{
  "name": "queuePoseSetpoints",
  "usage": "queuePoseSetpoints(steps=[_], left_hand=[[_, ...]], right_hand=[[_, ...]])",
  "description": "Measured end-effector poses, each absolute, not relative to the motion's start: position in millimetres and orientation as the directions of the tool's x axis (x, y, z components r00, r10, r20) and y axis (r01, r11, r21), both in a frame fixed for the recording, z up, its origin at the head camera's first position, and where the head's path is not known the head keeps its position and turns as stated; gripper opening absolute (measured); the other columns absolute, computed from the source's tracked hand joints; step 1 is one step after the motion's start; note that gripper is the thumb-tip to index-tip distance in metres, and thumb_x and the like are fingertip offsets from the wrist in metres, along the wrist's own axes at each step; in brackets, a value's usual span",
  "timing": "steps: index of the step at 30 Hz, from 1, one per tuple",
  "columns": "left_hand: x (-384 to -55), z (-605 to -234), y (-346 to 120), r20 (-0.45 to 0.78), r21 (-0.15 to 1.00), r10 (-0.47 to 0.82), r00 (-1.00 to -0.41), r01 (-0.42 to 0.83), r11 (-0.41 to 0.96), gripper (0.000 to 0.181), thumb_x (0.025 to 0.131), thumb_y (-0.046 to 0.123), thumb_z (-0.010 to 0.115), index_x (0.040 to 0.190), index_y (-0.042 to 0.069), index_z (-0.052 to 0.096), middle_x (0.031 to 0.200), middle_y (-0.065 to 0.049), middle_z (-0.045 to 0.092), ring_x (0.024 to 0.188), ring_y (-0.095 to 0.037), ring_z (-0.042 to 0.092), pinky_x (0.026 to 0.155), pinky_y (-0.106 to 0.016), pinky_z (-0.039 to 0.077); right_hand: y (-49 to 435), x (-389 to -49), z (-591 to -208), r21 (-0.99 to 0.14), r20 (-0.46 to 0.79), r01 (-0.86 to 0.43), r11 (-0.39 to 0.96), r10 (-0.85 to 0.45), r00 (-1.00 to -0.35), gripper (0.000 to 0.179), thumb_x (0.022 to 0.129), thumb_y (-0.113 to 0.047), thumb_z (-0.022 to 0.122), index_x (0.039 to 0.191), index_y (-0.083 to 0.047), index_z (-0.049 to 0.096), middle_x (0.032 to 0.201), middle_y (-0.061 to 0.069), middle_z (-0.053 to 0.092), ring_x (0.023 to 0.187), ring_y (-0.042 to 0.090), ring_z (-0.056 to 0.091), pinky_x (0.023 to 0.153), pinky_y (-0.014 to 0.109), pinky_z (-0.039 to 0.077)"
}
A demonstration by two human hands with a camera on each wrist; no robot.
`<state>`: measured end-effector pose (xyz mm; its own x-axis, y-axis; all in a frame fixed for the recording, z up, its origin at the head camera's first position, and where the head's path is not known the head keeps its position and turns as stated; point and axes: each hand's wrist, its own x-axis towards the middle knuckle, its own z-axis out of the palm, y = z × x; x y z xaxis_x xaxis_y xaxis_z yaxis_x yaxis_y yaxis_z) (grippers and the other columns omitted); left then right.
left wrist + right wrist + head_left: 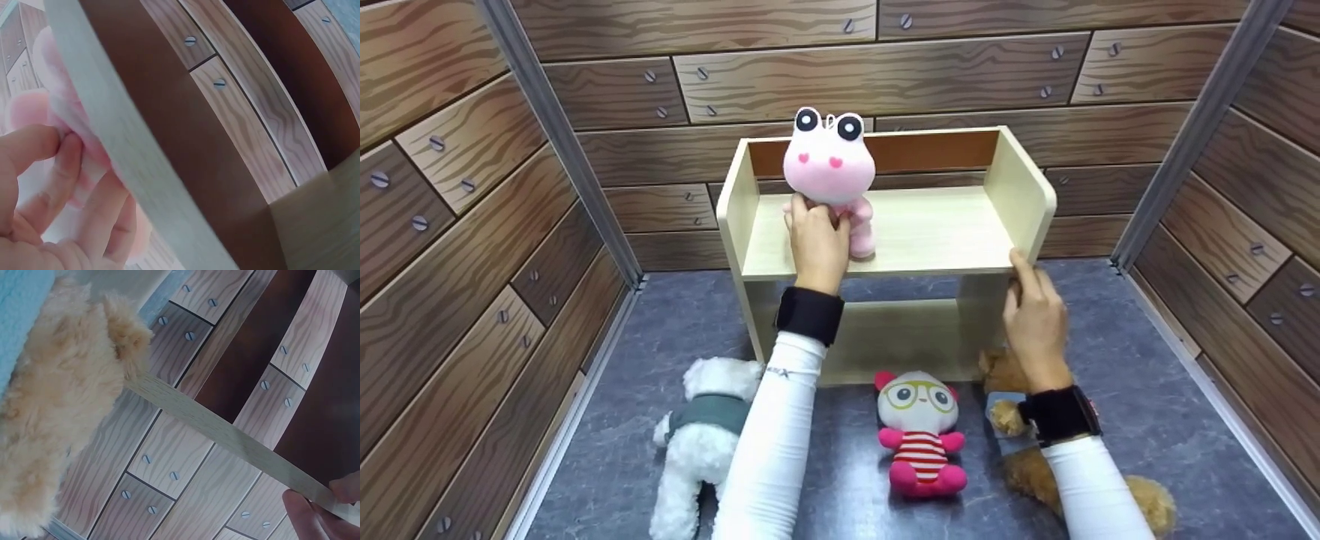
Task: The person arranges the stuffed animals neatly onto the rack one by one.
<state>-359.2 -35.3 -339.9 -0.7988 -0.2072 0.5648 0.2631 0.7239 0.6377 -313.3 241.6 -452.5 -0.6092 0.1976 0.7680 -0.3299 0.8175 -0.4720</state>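
My left hand (819, 244) pinches the lower body of a pink frog plush (829, 165) with round black-and-white eyes. The frog sits upright at the left of the upper board of a small pale wooden shelf (930, 225). In the left wrist view, thumb and fingers of my left hand (73, 197) close on the pink fabric (84, 129) beside the board's edge. My right hand (1036, 319) holds the shelf's right side panel near its front edge. In the right wrist view, the right fingers (304, 517) lie on both sides of that panel (225, 433).
On the dark floor before the shelf lie a white plush dog (701, 442) in a green top, a plush in red stripes with yellow glasses (919, 435), and a brown plush (1031, 472) partly under my right arm. Wood-patterned walls (885, 82) enclose the space.
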Motion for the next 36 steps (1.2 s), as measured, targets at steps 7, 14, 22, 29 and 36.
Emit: queuePoseSetpoints(steps=[7, 14, 22, 29, 36], left_hand=[[-373, -336, -35, 0.566, 0.619, -0.188, -0.803, 0.263, 0.74, 0.024, 0.088, 0.025, 0.075, 0.097, 0.003, 0.079, 0.124, -0.018, 0.054, 0.114, -0.033, 0.049, 0.101, -0.04, 0.044], [-388, -335, -37, 0.531, 0.656, -0.202, -0.823, 0.248, 0.713, 0.022, 0.09, 0.023, 0.073, 0.102, 0.004, 0.078, 0.132, -0.018, 0.05, 0.12, -0.032, 0.047, 0.101, -0.04, 0.044], [-398, -330, -50, 0.476, 0.659, -0.219, -0.852, 0.18, 0.73, 0.028, 0.091, 0.029, 0.071, 0.107, 0.006, 0.076, 0.14, -0.016, 0.046, 0.127, -0.031, 0.046, 0.101, -0.041, 0.046], [-406, -327, -57, 0.457, 0.66, -0.229, -0.859, 0.155, 0.735, 0.031, 0.092, 0.032, 0.07, 0.107, 0.006, 0.075, 0.134, -0.018, 0.047, 0.124, -0.032, 0.048, 0.097, -0.043, 0.05], [-411, -328, -55, 0.502, 0.607, -0.156, -0.851, 0.217, 0.765, 0.03, 0.092, 0.022, 0.071, 0.114, 0.002, 0.073, 0.135, -0.023, 0.046, 0.123, -0.038, 0.046, 0.097, -0.045, 0.05]], right_hand=[[242, -313, -452, -0.473, 0.766, -0.332, 0.816, 0.194, -0.613, 0.053, 0.087, 0.012, 0.063, 0.135, -0.008, 0.06, 0.111, 0.029, 0.066, 0.089, 0.051, 0.065, 0.075, 0.058, 0.055], [244, -312, -452, -0.472, 0.77, -0.351, 0.808, 0.185, -0.61, 0.052, 0.087, 0.011, 0.062, 0.136, -0.007, 0.06, 0.114, 0.029, 0.065, 0.094, 0.052, 0.065, 0.08, 0.059, 0.054], [244, -313, -457, -0.436, 0.786, -0.363, 0.824, 0.151, -0.6, 0.055, 0.086, 0.011, 0.065, 0.138, -0.009, 0.058, 0.109, 0.029, 0.066, 0.087, 0.051, 0.065, 0.073, 0.059, 0.055], [243, -313, -456, -0.442, 0.778, -0.359, 0.822, 0.152, -0.61, 0.057, 0.086, 0.012, 0.064, 0.138, -0.01, 0.058, 0.109, 0.03, 0.066, 0.087, 0.051, 0.066, 0.072, 0.058, 0.056], [245, -313, -457, -0.436, 0.788, -0.358, 0.826, 0.159, -0.595, 0.058, 0.085, 0.015, 0.063, 0.138, -0.009, 0.058, 0.109, 0.029, 0.066, 0.086, 0.052, 0.065, 0.072, 0.059, 0.055]])
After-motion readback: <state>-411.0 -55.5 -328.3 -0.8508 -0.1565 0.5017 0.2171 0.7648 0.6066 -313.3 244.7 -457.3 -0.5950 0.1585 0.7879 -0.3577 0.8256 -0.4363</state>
